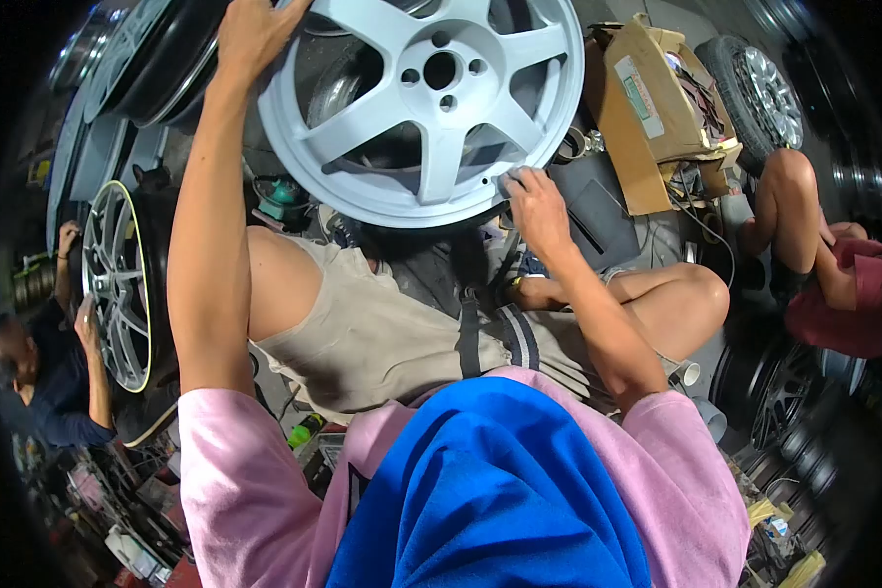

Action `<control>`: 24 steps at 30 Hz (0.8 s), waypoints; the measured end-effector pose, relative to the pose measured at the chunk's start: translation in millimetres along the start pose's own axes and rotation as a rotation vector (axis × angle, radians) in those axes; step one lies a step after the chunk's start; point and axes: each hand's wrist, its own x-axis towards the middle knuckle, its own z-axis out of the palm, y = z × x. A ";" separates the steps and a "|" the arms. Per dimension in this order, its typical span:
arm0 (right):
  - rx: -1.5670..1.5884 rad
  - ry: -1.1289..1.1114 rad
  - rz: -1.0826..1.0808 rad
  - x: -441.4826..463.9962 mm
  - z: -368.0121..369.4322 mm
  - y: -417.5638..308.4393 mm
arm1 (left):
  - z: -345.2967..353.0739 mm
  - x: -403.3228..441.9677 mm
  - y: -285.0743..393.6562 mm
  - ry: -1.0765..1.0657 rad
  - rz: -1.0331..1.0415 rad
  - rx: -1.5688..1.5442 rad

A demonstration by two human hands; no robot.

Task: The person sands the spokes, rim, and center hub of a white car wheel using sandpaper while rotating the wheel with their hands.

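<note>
A pale grey-white wheel rim point(519, 47) with several spokes and a central hole stands tilted in front of my knees. My left hand point(253, 37) grips its outer edge at the upper left, fingers partly cut off by the top of the view. At the rim's lower right edge, my right hand point(539, 208) presses with bent, closed fingertips. Something small and greyish seems to be under those fingers, but I cannot make it out. Behind the spokes, a dark round tyre-like shape point(348, 90) shows through the gaps.
A cardboard box point(647, 127) with scraps inside stands at right, beside a tyred wheel point(755, 83). A green power tool point(282, 199) lies left of the rim. At far left a person point(44, 377) handles another rim point(118, 284); another person's knee point(792, 201) shows at right.
</note>
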 end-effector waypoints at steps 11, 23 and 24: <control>-0.296 -0.150 -0.235 16.1 -14.1 2.3 | 10.4 -8.1 -19.6 0.102 -0.016 -0.105; 0.356 0.023 0.090 26.9 -23.2 -14.8 | 16.5 -5.1 -28.7 0.120 0.013 -0.064; 0.274 0.040 0.033 25.0 -21.2 -14.0 | 12.2 -5.0 -23.8 0.066 -0.034 -0.071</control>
